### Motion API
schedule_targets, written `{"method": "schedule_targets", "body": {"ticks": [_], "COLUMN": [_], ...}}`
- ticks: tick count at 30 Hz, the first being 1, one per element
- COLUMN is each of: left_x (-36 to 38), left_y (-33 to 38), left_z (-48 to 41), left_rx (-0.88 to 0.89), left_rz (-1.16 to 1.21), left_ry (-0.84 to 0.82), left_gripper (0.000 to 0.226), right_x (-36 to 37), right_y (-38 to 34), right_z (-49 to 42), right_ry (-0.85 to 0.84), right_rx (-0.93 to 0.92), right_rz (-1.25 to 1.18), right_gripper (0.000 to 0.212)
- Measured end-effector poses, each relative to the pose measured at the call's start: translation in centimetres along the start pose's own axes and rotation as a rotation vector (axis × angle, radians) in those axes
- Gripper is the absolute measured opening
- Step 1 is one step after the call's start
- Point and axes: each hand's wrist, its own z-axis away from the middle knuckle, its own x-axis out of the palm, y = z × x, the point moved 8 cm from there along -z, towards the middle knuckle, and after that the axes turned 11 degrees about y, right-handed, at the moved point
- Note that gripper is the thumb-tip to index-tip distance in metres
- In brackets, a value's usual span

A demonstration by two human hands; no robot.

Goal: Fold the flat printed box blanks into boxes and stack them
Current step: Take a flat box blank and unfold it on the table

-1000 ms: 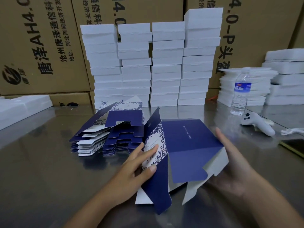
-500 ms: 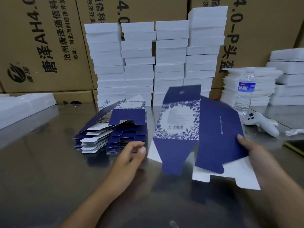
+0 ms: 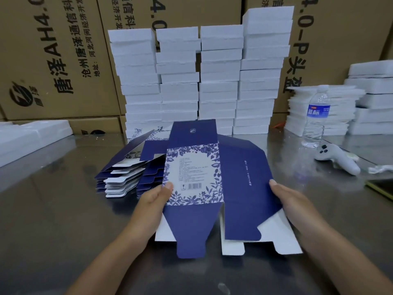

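In the head view, a navy-blue cardboard box blank (image 3: 212,184) with a white, floral-bordered label panel is held partly opened over the shiny metal table (image 3: 53,209), directly in front of the person. The left hand (image 3: 152,201) pinches its left edge, thumb on the floral panel and fingers hidden behind. The right hand (image 3: 291,201) pinches the plain blue right panel the same way. Behind and to the left lies a pile of flat blue blanks (image 3: 125,171). Further back, four tall stacks of white boxes (image 3: 219,81) stand against brown printed cartons (image 3: 53,60). At the right are a clear plastic water bottle (image 3: 316,118) and a white handheld controller (image 3: 336,158).
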Motion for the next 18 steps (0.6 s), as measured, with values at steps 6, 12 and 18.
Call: {"method": "schedule_targets", "body": {"ticks": [6, 12, 18], "left_x": [-0.3, -0.5, -1.9], "left_y": [0.1, -0.2, 0.2], "left_z": [-0.4, -0.4, -0.8], "left_rx": [0.025, -0.033, 0.039], "left_rz": [0.019, -0.027, -0.167], "left_ry": [0.047, 0.1, 0.192], "left_gripper": [0.034, 0.041, 0.043], "right_x": [-0.3, -0.6, 0.3], "right_y": [-0.4, -0.4, -0.1], "right_z": [0.5, 0.7, 0.5], "right_ry": [0.085, 0.121, 0.03], "right_rx": [-0.12, -0.095, -0.123], "right_rz": [0.207, 0.271, 0.255], "right_gripper": [0.051, 0.053, 0.051]}}
